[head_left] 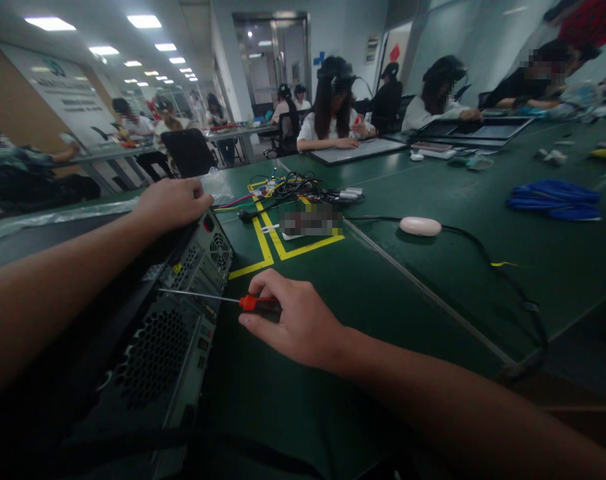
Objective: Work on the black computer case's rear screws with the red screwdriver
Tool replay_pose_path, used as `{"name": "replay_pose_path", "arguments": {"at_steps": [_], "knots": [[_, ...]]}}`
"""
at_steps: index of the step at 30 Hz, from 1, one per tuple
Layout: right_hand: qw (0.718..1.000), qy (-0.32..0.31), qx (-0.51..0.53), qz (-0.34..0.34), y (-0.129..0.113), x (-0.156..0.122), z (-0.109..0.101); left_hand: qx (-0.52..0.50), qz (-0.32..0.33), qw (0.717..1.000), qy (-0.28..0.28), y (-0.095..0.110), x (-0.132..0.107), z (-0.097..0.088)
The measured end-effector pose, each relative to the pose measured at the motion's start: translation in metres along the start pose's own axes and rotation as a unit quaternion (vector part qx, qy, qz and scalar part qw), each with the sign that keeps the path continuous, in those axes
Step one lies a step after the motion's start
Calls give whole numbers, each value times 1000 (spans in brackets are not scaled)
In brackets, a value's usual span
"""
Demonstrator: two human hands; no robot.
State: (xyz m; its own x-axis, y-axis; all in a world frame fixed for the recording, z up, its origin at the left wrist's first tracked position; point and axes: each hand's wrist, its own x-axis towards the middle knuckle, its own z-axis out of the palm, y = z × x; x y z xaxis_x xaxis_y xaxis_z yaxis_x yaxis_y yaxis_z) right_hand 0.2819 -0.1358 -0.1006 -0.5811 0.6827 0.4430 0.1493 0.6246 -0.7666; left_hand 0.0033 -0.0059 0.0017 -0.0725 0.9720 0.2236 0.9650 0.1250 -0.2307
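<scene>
Nearest, a computer case [157, 360] sits on the counter [433, 293], probably heavy and stiff, best held by its edges; left grip [170, 203] half-curled on top, hold unclear; right grip [303, 320] closed around a screwdriver [250, 303].

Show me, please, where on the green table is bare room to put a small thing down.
Two bare patches: between the right hand and the grey seam, and between that seam and the black cable. Crowded: around the yellow tape, where tangled cables lie.
</scene>
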Motion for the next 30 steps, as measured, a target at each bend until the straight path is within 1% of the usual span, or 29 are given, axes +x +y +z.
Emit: {"name": "replay_pose_path", "arguments": {"at_steps": [5, 13, 19, 30], "knots": [[1000, 3, 6, -17, 3, 0, 1, -8, -3, 1000, 5, -1, 2, 3], [1000, 0, 2, -11, 1, 1, 0, -14, -4, 1000, 1, 0, 1, 1], [1000, -2, 6, -10, 1, 0, -1, -13, 10, 1000, 7, -2, 2, 2], [1000, -1, 6, -12, 1, 0, 0, -16, 2, 1000, 5, -1, 2, 2]]}}
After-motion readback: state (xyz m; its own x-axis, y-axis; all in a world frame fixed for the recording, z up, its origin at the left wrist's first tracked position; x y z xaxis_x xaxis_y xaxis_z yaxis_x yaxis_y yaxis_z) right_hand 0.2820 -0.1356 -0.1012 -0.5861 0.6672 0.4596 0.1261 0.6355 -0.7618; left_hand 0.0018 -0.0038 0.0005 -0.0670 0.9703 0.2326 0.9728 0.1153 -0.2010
